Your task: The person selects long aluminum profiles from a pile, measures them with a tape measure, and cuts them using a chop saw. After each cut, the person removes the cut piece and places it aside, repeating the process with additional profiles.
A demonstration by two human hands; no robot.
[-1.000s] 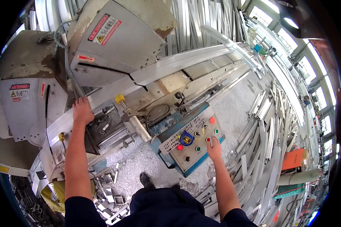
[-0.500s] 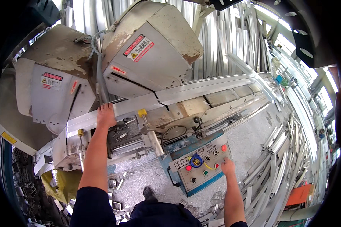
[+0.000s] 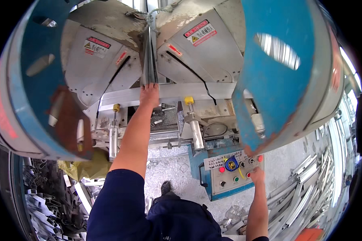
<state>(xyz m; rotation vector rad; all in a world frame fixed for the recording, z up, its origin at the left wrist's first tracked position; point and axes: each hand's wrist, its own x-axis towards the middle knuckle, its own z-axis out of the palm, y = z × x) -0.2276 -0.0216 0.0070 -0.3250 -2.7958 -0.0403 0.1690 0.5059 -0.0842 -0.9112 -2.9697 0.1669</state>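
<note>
Metal profile (image 3: 177, 92) beneath left hand (image 3: 149, 96); right hand (image 3: 258, 176) beside red button (image 3: 248, 175); finger closure indeterminable for both.

My left hand (image 3: 149, 95) covers part of the pale metal profile (image 3: 177, 90), whose right stretch passes behind a top-cropped blue guard (image 3: 277, 96), while my right hand's (image 3: 258, 176) contact with the control panel (image 3: 228, 177) is indistinct.

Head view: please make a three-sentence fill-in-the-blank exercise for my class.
1. The left hand, at the silver profile, is between ____ (number) yellow-capped cylinders.
2. The button nearest the right hand is ____.
3. On the control panel, the tape measure has a ____ outer rim.
Missing words: two; red; blue.
</note>
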